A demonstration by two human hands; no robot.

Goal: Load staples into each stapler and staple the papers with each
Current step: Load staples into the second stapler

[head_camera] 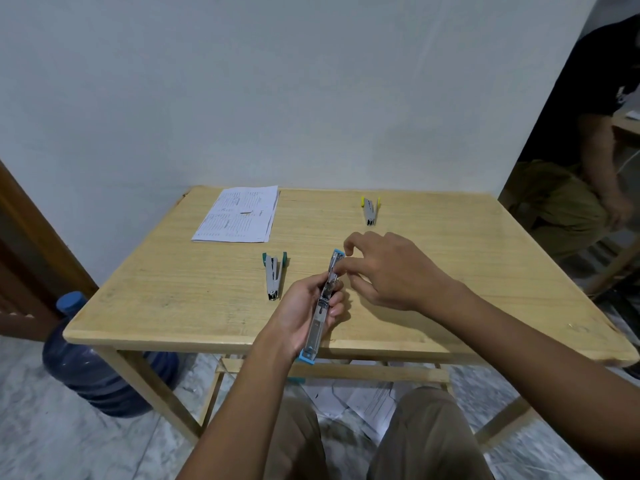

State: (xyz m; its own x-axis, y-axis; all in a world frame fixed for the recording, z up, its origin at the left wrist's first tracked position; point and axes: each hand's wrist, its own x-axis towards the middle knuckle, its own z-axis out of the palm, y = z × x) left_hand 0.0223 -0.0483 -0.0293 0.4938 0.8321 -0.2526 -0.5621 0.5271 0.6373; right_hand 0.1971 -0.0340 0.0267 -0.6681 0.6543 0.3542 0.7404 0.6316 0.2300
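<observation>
Left hand (304,315): fingers grip opened blue stapler (322,308) at table (166,292) front edge.
Right hand (391,271): fingers pinch its far end.

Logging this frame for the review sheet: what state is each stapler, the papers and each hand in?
blue stapler: swung open, held over the table's near edge
green stapler: open, lying on the table, untouched
yellow stapler: open, lying untouched
papers: flat stack, far left
left hand: grips blue stapler
right hand: fingertips at its channel; grip unclear
</observation>
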